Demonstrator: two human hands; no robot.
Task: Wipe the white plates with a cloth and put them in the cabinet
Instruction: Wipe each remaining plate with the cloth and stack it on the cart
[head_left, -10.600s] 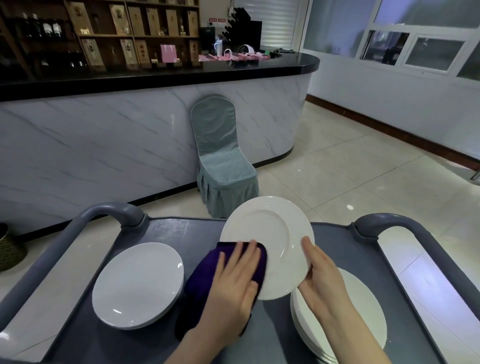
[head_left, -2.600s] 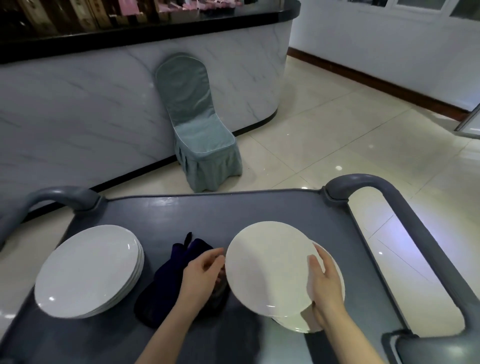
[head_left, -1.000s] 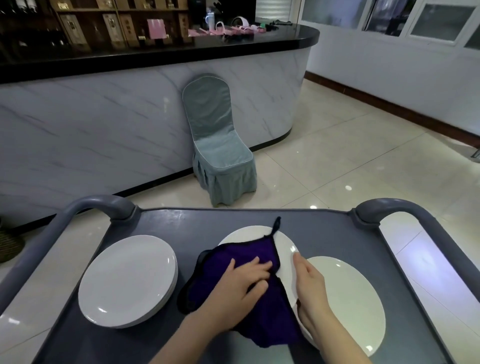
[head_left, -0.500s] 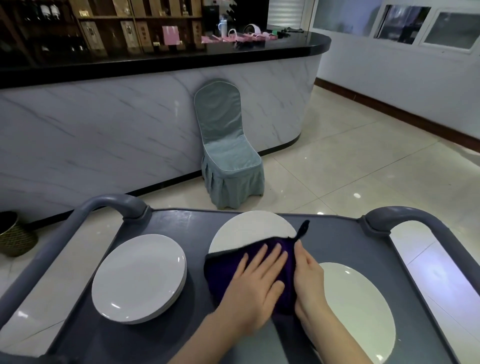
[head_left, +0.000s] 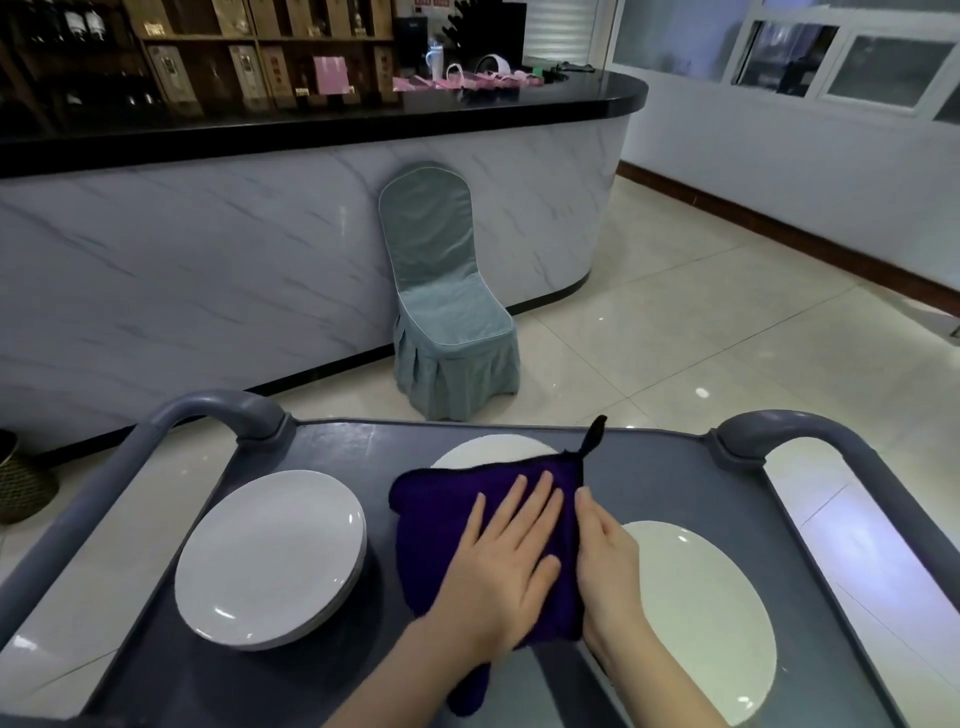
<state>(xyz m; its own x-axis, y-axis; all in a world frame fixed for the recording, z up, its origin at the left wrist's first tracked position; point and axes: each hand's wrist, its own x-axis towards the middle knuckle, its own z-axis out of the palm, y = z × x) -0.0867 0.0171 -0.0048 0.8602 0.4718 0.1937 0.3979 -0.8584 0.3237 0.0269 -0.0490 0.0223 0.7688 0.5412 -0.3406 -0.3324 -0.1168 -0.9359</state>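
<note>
The left hand lies flat, fingers straight, pressing the purple cloth onto a white plate on the grey cart. The cloth runs near to far, its loop pointing far. The right hand flanks the cloth's right edge, its grasp hidden. Labels on the shelf boxes are too blurred to read.

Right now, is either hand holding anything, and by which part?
Left hand presses flat on the purple cloth, gripping nothing. Right hand lies by the plate at its right edge; a rim grip cannot be told.

Bare left hand, bare right hand, bare forearms
</note>
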